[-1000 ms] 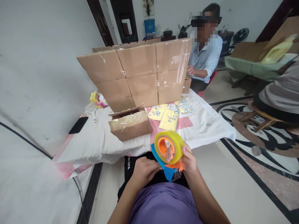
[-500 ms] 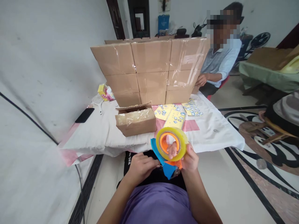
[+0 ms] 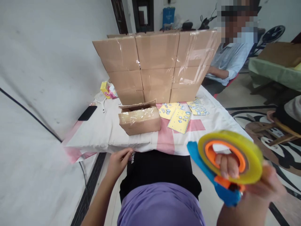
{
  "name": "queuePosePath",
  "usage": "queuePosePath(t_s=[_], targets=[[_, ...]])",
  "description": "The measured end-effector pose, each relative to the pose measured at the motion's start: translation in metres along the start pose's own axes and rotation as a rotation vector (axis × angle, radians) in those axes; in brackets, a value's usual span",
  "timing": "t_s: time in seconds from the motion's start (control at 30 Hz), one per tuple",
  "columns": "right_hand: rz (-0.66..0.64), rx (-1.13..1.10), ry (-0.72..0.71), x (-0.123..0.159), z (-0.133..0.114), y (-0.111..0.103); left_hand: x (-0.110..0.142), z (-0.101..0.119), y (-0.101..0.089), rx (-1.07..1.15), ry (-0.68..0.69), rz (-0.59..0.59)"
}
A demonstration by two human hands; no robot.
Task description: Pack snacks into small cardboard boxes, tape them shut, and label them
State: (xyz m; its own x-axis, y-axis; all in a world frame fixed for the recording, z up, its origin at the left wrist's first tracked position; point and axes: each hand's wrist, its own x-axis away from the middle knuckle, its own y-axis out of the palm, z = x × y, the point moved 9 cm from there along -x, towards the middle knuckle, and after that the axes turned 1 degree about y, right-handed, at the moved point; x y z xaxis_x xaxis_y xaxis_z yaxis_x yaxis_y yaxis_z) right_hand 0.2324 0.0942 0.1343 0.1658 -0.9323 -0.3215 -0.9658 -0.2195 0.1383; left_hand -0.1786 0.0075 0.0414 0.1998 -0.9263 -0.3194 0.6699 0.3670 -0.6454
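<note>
My right hand, slightly blurred, grips a blue and orange tape dispenser at the right, clear of the table. The dispenser carries a wide roll of yellowish clear tape, and my fingertips poke through its orange core. Close to the table's front edge, my left hand is pinched; anything between its fingertips is too small to make out. Beyond it on the tablecloth sits a small cardboard box with its top flaps raised and shiny tape along one flap. Behind stands a tall wall of joined cardboard boxes with tape over its face.
Yellow printed cards lie right of the small box. A black phone, a white slotted spoon and a yellow packet are at the left. A person sits beyond the cardboard wall at the right.
My right hand has swung right with the tape dispenser, away from my lap. My left hand has moved left, off the dispenser, and the hands are now far apart.
</note>
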Motion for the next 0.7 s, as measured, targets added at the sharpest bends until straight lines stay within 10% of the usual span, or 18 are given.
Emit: queuePosePath(t_s=[0.17, 0.4, 0.7], targets=[[0.462, 0.071, -0.084, -0.046, 0.014, -0.052, 0.008, -0.012, 0.009, 0.458, -0.367, 0.113], [0.41, 0.083, 0.022, -0.136, 0.117, -0.084, 0.001, -0.007, 0.004, 0.692, -0.482, 0.216], [0.565, 0.258, 0.166, -0.127, 0.139, -0.137, -0.011, 0.014, -0.019, 0.699, -0.396, 0.28]])
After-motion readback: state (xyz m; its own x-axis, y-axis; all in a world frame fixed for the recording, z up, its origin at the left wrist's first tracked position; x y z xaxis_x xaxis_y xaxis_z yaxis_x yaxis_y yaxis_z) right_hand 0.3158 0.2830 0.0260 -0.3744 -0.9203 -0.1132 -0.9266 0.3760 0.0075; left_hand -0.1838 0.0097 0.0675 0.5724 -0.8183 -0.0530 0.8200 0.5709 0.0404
